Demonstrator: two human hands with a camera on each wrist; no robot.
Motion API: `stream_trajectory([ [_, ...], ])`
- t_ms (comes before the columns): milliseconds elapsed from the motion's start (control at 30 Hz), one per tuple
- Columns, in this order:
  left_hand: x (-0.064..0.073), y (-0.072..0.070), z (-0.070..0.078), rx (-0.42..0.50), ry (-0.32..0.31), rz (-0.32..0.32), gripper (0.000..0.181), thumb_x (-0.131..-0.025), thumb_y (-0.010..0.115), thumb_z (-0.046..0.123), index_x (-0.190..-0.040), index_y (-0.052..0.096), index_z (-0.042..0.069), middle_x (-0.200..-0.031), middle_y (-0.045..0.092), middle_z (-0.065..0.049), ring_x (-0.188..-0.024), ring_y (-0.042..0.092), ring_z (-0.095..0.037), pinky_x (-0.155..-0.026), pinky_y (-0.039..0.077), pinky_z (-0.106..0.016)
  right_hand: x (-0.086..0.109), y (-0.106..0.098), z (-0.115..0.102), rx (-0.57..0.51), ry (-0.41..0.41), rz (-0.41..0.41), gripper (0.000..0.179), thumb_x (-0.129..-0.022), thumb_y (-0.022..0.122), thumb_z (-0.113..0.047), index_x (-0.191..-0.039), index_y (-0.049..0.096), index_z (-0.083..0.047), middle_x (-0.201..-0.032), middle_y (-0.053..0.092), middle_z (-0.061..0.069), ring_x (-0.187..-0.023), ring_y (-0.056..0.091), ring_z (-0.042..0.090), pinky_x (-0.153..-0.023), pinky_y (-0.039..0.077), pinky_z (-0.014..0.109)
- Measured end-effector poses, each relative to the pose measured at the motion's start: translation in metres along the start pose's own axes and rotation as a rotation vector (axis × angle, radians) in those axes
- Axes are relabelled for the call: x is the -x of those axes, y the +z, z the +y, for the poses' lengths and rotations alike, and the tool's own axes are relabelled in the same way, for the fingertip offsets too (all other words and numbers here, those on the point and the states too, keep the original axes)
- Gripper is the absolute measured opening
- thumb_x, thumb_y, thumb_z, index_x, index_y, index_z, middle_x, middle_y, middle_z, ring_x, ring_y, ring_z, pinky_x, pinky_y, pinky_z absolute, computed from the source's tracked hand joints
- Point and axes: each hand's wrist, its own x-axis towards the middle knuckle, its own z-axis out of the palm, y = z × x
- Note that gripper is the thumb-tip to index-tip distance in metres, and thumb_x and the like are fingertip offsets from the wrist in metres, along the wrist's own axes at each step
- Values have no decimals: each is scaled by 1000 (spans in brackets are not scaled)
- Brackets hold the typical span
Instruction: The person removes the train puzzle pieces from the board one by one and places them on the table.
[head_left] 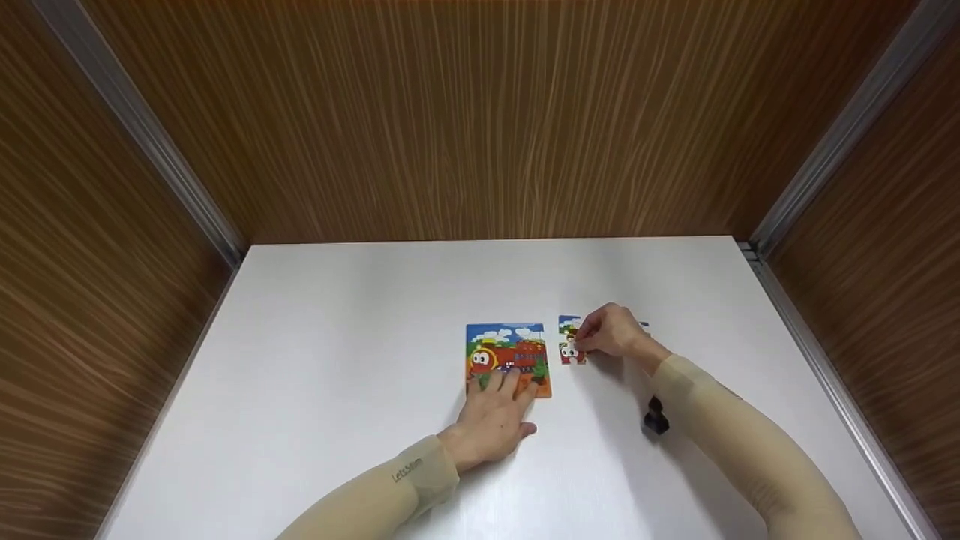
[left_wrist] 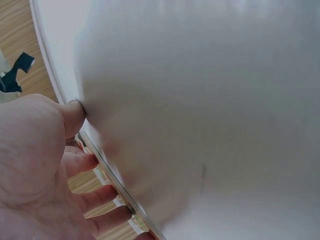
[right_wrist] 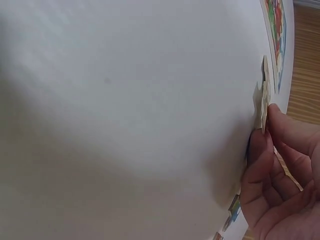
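Observation:
My left hand [head_left: 491, 424] lies with its fingers spread over the lower edge of a picture board [head_left: 510, 352] that shows a red cartoon train. In the left wrist view, the straight fingers [left_wrist: 102, 198] reach onto the board's edge. To the right of the board, my right hand [head_left: 616, 330] pinches a puzzle piece [right_wrist: 265, 95] between thumb and fingertips, low over the table. A piece with the train's eyes [head_left: 568, 352] shows just left of those fingertips, and a blue-and-green piece [head_left: 568, 321] shows above it. The right hand covers part of the pieces.
A small black object [head_left: 655, 417] sits on the white table [head_left: 337, 360], next to the right forearm. Bits of other pieces [right_wrist: 233, 210] peek out by the right hand. Wood-grain panels [head_left: 480, 120] enclose the table at the back and both sides.

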Motion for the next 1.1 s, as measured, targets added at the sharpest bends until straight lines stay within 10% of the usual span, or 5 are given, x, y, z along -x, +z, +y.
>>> stream_trajectory([
  [1100,1,1,1,-17,-10,6,69,-113,56,60,-173,46,26,-177,47,-11,-160,47,-36,-123,49,-70,-5,24,-42,35,-161,-33,22,-96,88,-15,-115,86,-4,-105,85,13,-90,74,19,-80,61,31],
])
